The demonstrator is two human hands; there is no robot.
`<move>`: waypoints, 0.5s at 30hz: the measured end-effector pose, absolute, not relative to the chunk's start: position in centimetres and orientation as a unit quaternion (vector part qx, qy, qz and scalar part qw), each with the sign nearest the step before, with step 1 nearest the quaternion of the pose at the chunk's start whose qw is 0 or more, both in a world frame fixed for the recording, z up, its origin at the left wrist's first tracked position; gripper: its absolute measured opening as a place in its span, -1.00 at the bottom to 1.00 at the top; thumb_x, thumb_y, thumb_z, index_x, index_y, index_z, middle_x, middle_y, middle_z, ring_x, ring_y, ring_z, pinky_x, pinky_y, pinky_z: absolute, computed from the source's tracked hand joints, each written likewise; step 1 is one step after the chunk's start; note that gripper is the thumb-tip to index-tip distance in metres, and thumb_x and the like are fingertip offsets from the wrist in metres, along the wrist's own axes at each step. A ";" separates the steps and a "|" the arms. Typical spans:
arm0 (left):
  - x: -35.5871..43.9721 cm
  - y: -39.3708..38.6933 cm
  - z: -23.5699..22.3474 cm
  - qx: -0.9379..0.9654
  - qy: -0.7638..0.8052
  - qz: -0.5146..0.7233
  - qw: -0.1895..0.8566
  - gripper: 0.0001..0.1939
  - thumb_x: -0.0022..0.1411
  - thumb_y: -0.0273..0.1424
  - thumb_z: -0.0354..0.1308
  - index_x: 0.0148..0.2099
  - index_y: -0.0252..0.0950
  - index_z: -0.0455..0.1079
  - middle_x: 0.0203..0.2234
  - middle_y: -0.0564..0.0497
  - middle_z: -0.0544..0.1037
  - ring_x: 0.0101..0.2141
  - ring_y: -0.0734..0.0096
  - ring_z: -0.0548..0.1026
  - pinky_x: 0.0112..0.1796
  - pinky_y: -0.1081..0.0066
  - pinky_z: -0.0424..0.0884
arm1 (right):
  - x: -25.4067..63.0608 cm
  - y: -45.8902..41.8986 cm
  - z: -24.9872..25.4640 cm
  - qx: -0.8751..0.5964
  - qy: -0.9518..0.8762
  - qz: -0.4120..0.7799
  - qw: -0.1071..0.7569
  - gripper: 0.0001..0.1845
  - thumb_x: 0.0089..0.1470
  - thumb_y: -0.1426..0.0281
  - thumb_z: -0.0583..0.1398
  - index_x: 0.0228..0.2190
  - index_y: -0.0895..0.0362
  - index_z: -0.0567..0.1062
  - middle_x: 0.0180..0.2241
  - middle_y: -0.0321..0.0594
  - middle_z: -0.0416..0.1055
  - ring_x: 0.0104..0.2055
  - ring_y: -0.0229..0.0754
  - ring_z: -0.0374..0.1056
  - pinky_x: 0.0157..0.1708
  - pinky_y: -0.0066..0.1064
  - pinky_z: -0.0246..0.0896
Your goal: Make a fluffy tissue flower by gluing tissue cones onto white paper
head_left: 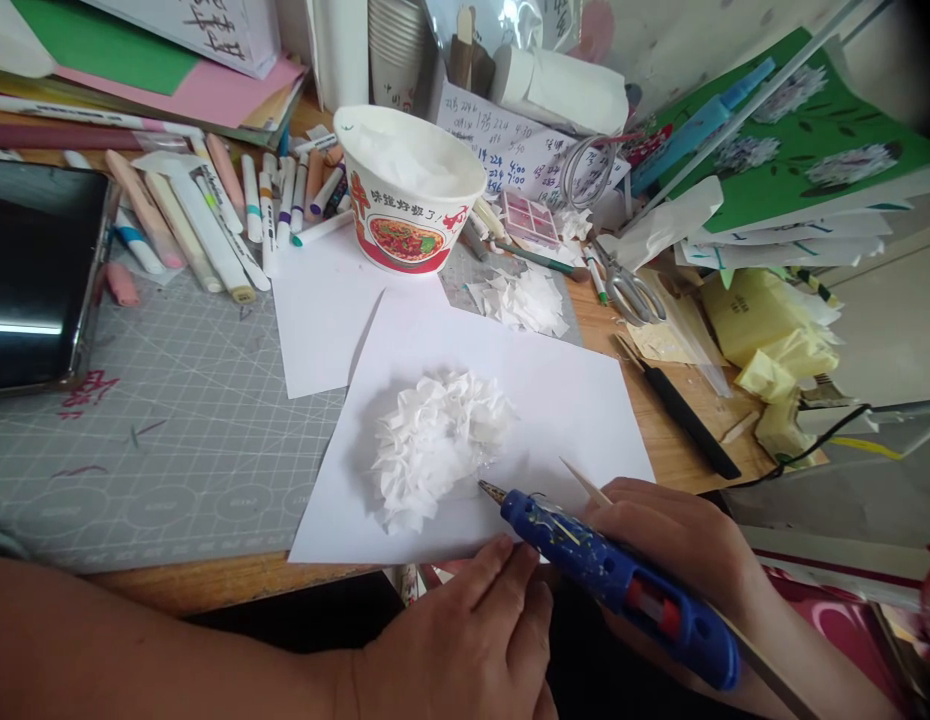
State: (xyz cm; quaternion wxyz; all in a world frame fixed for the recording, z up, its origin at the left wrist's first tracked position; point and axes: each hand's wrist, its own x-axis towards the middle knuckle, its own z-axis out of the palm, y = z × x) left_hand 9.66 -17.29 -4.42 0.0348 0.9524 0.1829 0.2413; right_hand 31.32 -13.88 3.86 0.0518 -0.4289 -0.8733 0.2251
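Note:
My right hand [679, 545] is closed round a blue glue gun [622, 580], and a thin wooden stick [585, 482] pokes out from between its fingers. The gun's metal nozzle points at the lower right edge of a white tissue-paper flower [435, 445]. The flower lies on a white paper sheet [570, 390] at the desk's near edge. My left hand [472, 640] rests just below the sheet's front edge, fingers stretched out and holding nothing, fingertips close to the gun's barrel.
A grey cutting mat [172, 420] covers the desk's left, with a dark tablet [37, 270] and several marker pens [232, 220] behind. A paper noodle bowl [409, 190], loose tissue pieces [521, 300], scissors [634, 290], a black craft knife [686, 415] and yellow paper [765, 330] crowd the back and right.

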 end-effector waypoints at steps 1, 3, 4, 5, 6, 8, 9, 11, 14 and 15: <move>9.6 -17.3 -4.5 0.952 0.186 0.243 0.031 -0.76 0.20 -0.24 0.22 -0.20 -0.31 0.51 -0.04 -0.11 0.59 0.02 0.08 0.52 0.08 0.20 0.42 | 31.4 -13.9 3.8 -0.433 -0.868 0.238 0.052 -0.84 0.09 0.40 0.15 -0.49 0.10 0.26 -0.50 -0.27 0.33 -0.49 -0.27 0.22 -0.51 -0.40 0.06; 9.7 -17.4 -4.7 0.949 0.193 0.250 0.020 -0.78 0.27 -0.28 0.17 -0.18 -0.32 0.52 -0.05 -0.07 0.60 0.01 0.14 0.53 0.07 0.24 0.43 | 31.6 -14.0 3.7 -0.435 -0.867 0.236 0.064 -0.84 0.10 0.41 0.14 -0.49 0.10 0.26 -0.53 -0.28 0.30 -0.50 -0.25 0.20 -0.51 -0.39 0.03; 9.8 -17.4 -4.8 0.945 0.199 0.257 0.015 -0.78 0.30 -0.30 0.13 -0.16 -0.33 0.52 -0.06 -0.06 0.61 0.00 0.16 0.53 0.07 0.26 0.43 | 31.7 -13.9 3.7 -0.434 -0.870 0.224 0.068 -0.84 0.10 0.41 0.14 -0.49 0.10 0.26 -0.54 -0.29 0.28 -0.51 -0.26 0.18 -0.52 -0.38 0.01; 9.9 -17.5 -5.0 0.942 0.207 0.265 0.013 -0.76 0.34 -0.32 0.09 -0.14 -0.34 0.52 -0.07 -0.04 0.62 -0.01 0.19 0.54 0.06 0.27 0.43 | 31.7 -13.9 3.6 -0.434 -0.873 0.212 0.071 -0.85 0.09 0.42 0.15 -0.48 0.10 0.27 -0.56 -0.30 0.26 -0.52 -0.26 0.16 -0.53 -0.39 -0.01; 10.0 -17.5 -5.1 0.937 0.216 0.274 0.011 -0.74 0.37 -0.34 0.06 -0.12 -0.36 0.52 -0.09 -0.03 0.62 -0.01 0.21 0.54 0.06 0.29 0.42 | 31.8 -13.8 3.6 -0.435 -0.874 0.205 0.074 -0.85 0.08 0.42 0.16 -0.48 0.10 0.27 -0.56 -0.32 0.25 -0.53 -0.27 0.16 -0.54 -0.39 -0.01; 10.3 -17.5 -5.4 0.927 0.235 0.292 0.014 -0.72 0.40 -0.38 0.00 -0.08 -0.39 0.52 -0.11 0.00 0.63 -0.02 0.26 0.54 0.06 0.31 0.40 | 31.8 -13.6 3.6 -0.439 -0.870 0.212 0.079 -0.88 0.05 0.44 0.19 -0.45 0.10 0.30 -0.55 -0.32 0.28 -0.52 -0.27 0.19 -0.53 -0.41 0.02; 10.4 -17.5 -5.5 0.922 0.244 0.300 0.015 -0.71 0.41 -0.39 -0.01 -0.07 -0.40 0.51 -0.12 0.01 0.64 -0.03 0.28 0.54 0.07 0.32 0.39 | 31.7 -13.5 3.7 -0.440 -0.866 0.222 0.089 -0.89 0.04 0.45 0.20 -0.41 0.10 0.32 -0.52 -0.31 0.31 -0.50 -0.26 0.22 -0.52 -0.41 0.06; 10.6 -17.5 -5.6 0.916 0.252 0.311 0.016 -0.71 0.42 -0.41 -0.02 -0.05 -0.42 0.51 -0.13 0.03 0.64 -0.04 0.31 0.54 0.08 0.33 0.37 | 31.6 -13.3 3.8 -0.435 -0.861 0.242 0.106 -0.86 0.02 0.46 0.22 -0.34 0.09 0.34 -0.46 -0.29 0.36 -0.43 -0.22 0.28 -0.47 -0.40 0.12; 10.5 -17.7 -5.5 0.915 0.252 0.313 0.019 -0.70 0.42 -0.40 -0.02 -0.07 -0.42 0.51 -0.14 0.02 0.64 -0.05 0.30 0.54 0.07 0.33 0.36 | 31.5 -13.2 3.8 -0.431 -0.867 0.228 0.100 -0.87 0.02 0.45 0.21 -0.37 0.08 0.32 -0.48 -0.29 0.33 -0.45 -0.21 0.25 -0.49 -0.38 0.08; 10.4 -17.7 -5.5 0.918 0.249 0.308 0.021 -0.71 0.41 -0.39 -0.01 -0.07 -0.41 0.51 -0.13 0.01 0.64 -0.04 0.29 0.54 0.07 0.32 0.36 | 31.6 -13.3 3.8 -0.431 -0.871 0.218 0.091 -0.87 0.02 0.45 0.21 -0.40 0.08 0.31 -0.50 -0.30 0.30 -0.48 -0.23 0.23 -0.51 -0.38 0.05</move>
